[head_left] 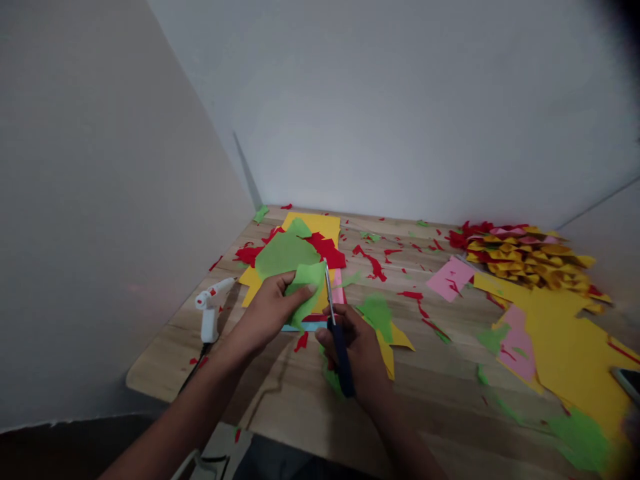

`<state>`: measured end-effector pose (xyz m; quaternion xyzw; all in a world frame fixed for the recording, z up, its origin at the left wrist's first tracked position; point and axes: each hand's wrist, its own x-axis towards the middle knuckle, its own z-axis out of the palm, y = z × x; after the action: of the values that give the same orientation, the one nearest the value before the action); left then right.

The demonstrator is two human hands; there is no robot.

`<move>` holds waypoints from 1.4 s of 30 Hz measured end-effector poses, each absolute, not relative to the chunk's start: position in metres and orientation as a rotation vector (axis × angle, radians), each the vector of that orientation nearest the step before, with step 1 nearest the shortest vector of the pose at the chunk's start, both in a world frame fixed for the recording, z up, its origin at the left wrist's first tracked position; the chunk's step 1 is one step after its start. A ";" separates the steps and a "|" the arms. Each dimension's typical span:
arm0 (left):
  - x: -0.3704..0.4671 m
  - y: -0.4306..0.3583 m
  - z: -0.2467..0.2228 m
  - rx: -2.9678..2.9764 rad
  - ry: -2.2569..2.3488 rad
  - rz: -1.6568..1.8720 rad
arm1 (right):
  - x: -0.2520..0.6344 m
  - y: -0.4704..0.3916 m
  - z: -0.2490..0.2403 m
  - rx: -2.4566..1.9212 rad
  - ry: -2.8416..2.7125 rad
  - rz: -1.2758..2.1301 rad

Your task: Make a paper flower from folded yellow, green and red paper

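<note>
Between the thumb and fingers of my left hand [273, 307] is a piece of green paper [306, 293], held above the table. My right hand [357, 343] grips a pair of scissors [340, 353] with dark blue handles. Their metal blades point away from me and lie along the right edge of the green paper; whether they are parted I cannot tell. Behind my hands a larger green sheet [285, 255] lies over red paper [327, 250] and yellow paper [315, 223]. Part of a light blue sheet [313, 327] shows beneath them.
A white glue gun [209, 310] with a black cord stands at the table's left. Red and green scraps [373, 263] are strewn over the wooden table [415, 413]. A pile of folded yellow and red paper [530, 257] sits at the back right, near yellow sheets [565, 347].
</note>
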<state>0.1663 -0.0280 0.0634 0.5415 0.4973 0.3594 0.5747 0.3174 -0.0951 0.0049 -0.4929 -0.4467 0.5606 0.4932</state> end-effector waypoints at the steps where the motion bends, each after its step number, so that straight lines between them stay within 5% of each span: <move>1: 0.165 -0.028 0.064 1.278 1.159 0.842 | 0.321 -0.095 0.004 -1.220 -1.060 1.373; 15: 0.149 -0.022 0.079 1.648 1.295 0.596 | 0.347 -0.105 0.009 -1.381 -1.315 1.282; 42: 0.134 -0.017 0.084 1.594 1.339 0.794 | 0.357 -0.101 0.004 -1.464 -1.418 1.180</move>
<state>0.1336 -0.0165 0.0838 0.6422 0.5393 0.3198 0.4410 0.3571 -0.1011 0.0038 -0.5741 -0.5561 0.4628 0.3834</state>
